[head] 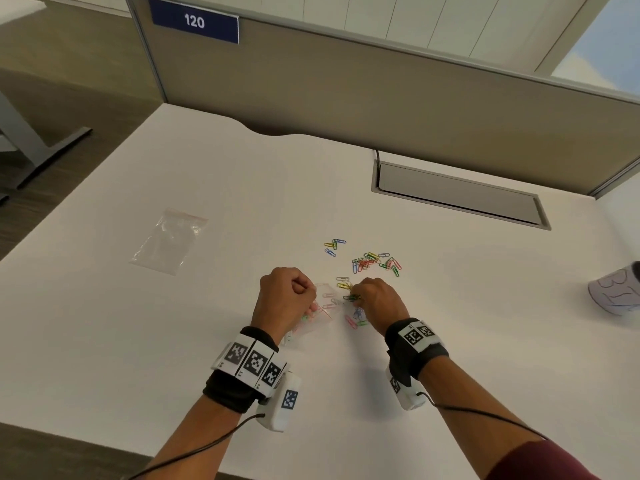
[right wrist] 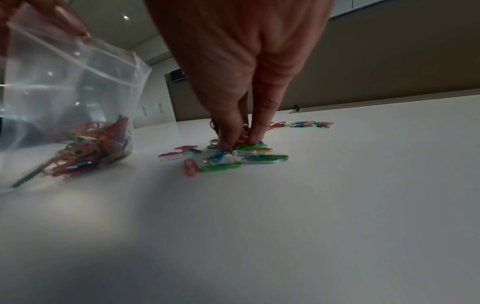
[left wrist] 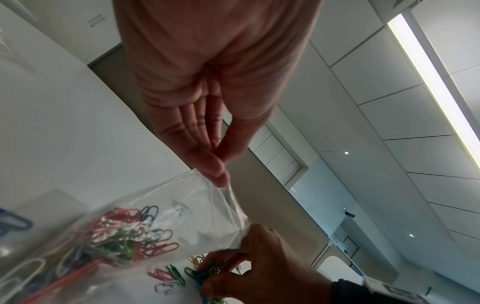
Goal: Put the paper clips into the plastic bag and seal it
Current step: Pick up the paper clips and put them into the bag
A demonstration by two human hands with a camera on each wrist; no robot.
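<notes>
My left hand pinches the rim of a clear plastic bag and holds its mouth up off the white desk. In the left wrist view the bag holds several coloured paper clips, and the same shows in the right wrist view, bag. My right hand has its fingertips down on the desk, pinching a small bunch of paper clips. More loose paper clips lie scattered beyond it, and a few lie under my right wrist.
A second, flat plastic bag lies on the desk to the far left. A grey cable hatch sits at the back right. A pale rounded object shows at the right edge. A partition wall runs behind the desk.
</notes>
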